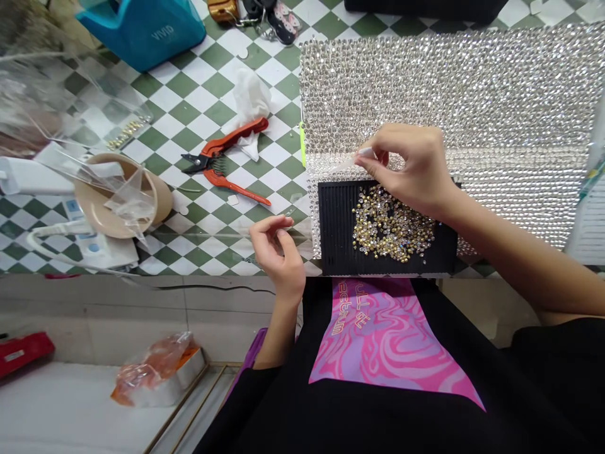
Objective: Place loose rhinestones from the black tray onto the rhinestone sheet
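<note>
black cloth of the person's shirt, with a pink and purple swirled panel, lies nearest the camera. the right hand has thumb and index finger pinched on a small whitish piece; it is too small to tell exactly what it is. that hand hovers over the line where a glittering sheet, covered in rows of clear stones, meets the upper edge of a black ridged tray. loose gold and clear stones are heaped on the tray, just below the same hand. the left hand is half open, fingers loosely curled with nothing visible in them, near the table's front edge, left of the tray. farther out, red-handled cutters lie with their handles spread, one handle across a crumpled white tissue. left of them stands a beige cup with clear plastic scraps in it. beyond are a blue holder marked "vivid" and a bunch of keys and charms, all on a green and white checkered tabletop.
</note>
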`<control>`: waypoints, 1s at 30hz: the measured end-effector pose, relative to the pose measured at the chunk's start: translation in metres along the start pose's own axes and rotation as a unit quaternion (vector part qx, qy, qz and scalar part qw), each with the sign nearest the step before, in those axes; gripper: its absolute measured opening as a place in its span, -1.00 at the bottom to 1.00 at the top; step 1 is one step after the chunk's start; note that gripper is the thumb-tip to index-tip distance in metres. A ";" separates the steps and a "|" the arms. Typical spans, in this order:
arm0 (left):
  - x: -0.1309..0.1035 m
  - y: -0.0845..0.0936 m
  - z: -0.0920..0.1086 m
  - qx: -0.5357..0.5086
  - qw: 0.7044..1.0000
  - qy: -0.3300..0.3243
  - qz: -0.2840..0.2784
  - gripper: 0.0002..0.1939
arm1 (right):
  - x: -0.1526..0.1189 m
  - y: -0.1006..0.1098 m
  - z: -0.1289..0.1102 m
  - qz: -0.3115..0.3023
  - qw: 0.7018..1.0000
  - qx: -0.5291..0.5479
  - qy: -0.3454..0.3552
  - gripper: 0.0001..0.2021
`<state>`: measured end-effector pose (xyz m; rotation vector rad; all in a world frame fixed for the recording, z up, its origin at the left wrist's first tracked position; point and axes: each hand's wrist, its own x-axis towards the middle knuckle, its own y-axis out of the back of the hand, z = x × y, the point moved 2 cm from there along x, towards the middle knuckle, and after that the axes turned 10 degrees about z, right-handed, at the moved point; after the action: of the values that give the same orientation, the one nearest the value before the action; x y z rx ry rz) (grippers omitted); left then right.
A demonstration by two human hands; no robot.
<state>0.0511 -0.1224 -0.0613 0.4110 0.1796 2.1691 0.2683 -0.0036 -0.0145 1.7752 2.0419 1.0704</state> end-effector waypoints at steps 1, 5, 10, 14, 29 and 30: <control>0.000 0.000 0.000 0.002 1.000 -0.004 0.001 -0.86 | 0.000 0.001 -0.001 -0.001 1.000 -0.013 -0.004 -0.69; 0.001 -0.001 0.000 0.012 1.000 -0.008 0.003 -0.83 | -0.001 0.003 -0.002 -0.011 0.999 -0.027 -0.015 -0.67; 0.001 -0.001 0.000 0.016 1.000 -0.009 0.001 -0.86 | -0.004 0.004 0.002 -0.011 1.000 -0.022 -0.017 -0.68; 0.001 -0.001 0.000 0.023 1.000 -0.013 0.002 -0.90 | -0.007 0.006 0.003 -0.004 0.999 -0.037 -0.015 -0.67; 0.002 -0.002 0.001 0.022 1.000 -0.015 -0.003 -0.93 | -0.010 0.015 0.004 0.009 0.998 -0.064 -0.021 -0.70; 0.002 -0.002 0.001 0.021 1.000 -0.018 -0.004 -0.92 | -0.010 0.015 0.004 0.010 0.998 -0.064 -0.023 -0.70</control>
<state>0.0516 -0.1197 -0.0608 0.4716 0.2074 2.1519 0.2849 -0.0117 -0.0105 1.7424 1.8887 1.1286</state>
